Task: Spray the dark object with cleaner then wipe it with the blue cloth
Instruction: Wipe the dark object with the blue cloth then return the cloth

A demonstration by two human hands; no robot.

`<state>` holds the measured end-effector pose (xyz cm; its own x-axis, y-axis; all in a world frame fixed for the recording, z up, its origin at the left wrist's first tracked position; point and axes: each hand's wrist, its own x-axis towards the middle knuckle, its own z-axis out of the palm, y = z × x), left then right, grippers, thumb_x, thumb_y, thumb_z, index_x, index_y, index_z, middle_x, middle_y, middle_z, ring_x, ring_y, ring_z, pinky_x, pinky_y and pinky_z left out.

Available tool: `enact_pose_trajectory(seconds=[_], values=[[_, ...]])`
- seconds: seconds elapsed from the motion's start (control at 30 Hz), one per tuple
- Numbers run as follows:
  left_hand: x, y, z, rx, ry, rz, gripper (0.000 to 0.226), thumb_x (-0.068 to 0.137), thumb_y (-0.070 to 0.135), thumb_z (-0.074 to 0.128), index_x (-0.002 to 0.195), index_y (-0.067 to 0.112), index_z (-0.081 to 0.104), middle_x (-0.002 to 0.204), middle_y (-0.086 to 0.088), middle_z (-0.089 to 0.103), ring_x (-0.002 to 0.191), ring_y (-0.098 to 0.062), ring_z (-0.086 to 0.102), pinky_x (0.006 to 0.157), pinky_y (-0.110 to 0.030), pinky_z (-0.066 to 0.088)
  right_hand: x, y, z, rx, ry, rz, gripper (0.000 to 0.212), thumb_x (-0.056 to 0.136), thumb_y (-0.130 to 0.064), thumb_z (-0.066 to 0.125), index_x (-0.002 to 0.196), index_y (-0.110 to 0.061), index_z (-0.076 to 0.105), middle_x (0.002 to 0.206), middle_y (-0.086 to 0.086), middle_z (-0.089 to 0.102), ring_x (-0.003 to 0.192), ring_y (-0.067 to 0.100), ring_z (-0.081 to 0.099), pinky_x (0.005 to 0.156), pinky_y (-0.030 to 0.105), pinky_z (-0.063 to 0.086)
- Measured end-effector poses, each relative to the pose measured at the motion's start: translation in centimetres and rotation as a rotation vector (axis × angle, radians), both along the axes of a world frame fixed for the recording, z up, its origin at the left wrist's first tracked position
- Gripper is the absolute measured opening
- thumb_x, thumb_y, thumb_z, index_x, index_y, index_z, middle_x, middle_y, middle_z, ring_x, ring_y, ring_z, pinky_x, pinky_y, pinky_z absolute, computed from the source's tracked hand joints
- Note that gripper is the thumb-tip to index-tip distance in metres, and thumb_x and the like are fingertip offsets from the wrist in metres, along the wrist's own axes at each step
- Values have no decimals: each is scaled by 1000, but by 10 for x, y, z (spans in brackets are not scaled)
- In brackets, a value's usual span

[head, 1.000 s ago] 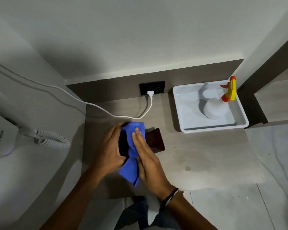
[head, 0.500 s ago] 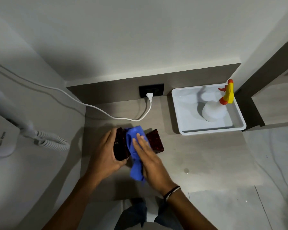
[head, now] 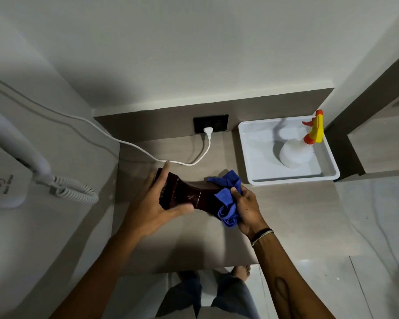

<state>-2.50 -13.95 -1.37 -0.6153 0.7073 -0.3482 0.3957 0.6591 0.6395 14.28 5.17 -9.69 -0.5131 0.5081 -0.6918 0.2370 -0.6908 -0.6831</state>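
Both forearms are bare, with no sleeves in view. The left hand (head: pixel 156 204) wears nothing: no ring, watch or band. The right hand (head: pixel 248 209) is also bare, but its wrist carries a thin bracelet (head: pixel 262 235) made of dark and pale cords lying side by side. An oval outline mark (head: pixel 281 288) sits on the inner right forearm. Lower down, blue-grey jeans (head: pixel 226 295) cover both legs, and a bare foot (head: pixel 241 271) shows beneath the counter's near edge.

The blue cloth (head: pixel 227 199) hides the dark object's (head: pixel 187 195) right end — its shape there is unreadable. The hair dryer unit (head: pixel 2 189) is cut off at the left edge — its lettering is too blurred to read.
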Motion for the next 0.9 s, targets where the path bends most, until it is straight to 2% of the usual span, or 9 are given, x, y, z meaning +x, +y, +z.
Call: enact_pose_trajectory(seconds=[0.1, 0.17, 0.33, 0.47, 0.53, 0.6, 0.73, 0.8, 0.9], values=[[-1, -2, 5, -177, 115, -137, 167, 37, 90, 87, 156, 63, -28, 177, 16, -26, 166, -33, 12, 120, -66, 40, -9, 7, -9, 18, -46, 19, 36, 116, -8, 40, 139, 8, 63, 139, 35, 68, 134, 55, 63, 119, 65, 48], [-3, -1, 4, -240, 214, -139, 166, 51, 68, 98, 158, 57, -29, 180, 8, -20, 163, -40, 21, 116, -65, 44, -14, 11, -10, 79, -93, 47, 33, 116, -7, 42, 132, 5, 67, 136, 35, 70, 128, 52, 67, 115, 60, 53], [3, 5, -10, -75, 531, -137, 124, 67, 33, 101, 166, 11, 30, 172, -21, 33, 160, -38, 30, 128, -57, 33, -25, 0, -2, 447, -197, 113, 33, 113, -1, 44, 141, 0, 61, 133, 20, 73, 126, 39, 70, 113, 49, 56], [4, 9, -8, -56, 474, -80, 121, 67, 29, 100, 164, 4, 32, 169, -20, 40, 154, -37, 42, 124, -40, 32, -18, -32, 18, 954, -102, 244, 46, 113, -15, 49, 159, -18, 51, 148, -4, 63, 135, 12, 59, 113, 16, 47], [24, 23, -10, -107, 486, -58, 106, 72, 20, 98, 158, -6, 41, 158, -26, 52, 140, -46, 55, 117, -38, 41, -21, -58, 27, 1080, 61, 367, 45, 115, -29, 52, 160, -23, 49, 153, -3, 61, 140, 23, 60, 117, 29, 51], [47, 34, -13, -201, 563, 4, 89, 76, 5, 94, 149, -15, 48, 153, -29, 56, 135, -50, 60, 116, -37, 43, -19, -81, 20, 1226, 254, 617, 70, 110, -14, 60, 171, -28, 26, 180, 1, 25, 167, 28, 27, 135, 40, 30], [6, 7, -13, 50, 500, -23, 109, 50, 19, 105, 145, -5, 57, 139, -25, 65, 123, -41, 61, 104, -48, 53, -9, -59, -8, 1313, -11, 773, 95, 101, 8, 61, 173, -22, 6, 182, 3, -11, 171, 25, -4, 138, 48, 19], [4, 7, -8, 56, 493, -37, 115, 50, 25, 105, 149, 1, 51, 140, -22, 62, 124, -34, 56, 102, -48, 54, -2, -39, -10, 1180, -157, 729, 92, 97, 16, 56, 171, -17, 11, 179, 1, -11, 170, 28, -5, 138, 49, 17], [14, 15, -13, 52, 409, -25, 110, 50, 24, 105, 145, 1, 54, 135, -22, 65, 119, -28, 53, 98, -43, 53, -12, -53, 4, 1130, -47, 593, 91, 92, 19, 56, 170, -14, 23, 181, 5, 8, 170, 29, 10, 137, 49, 21]])
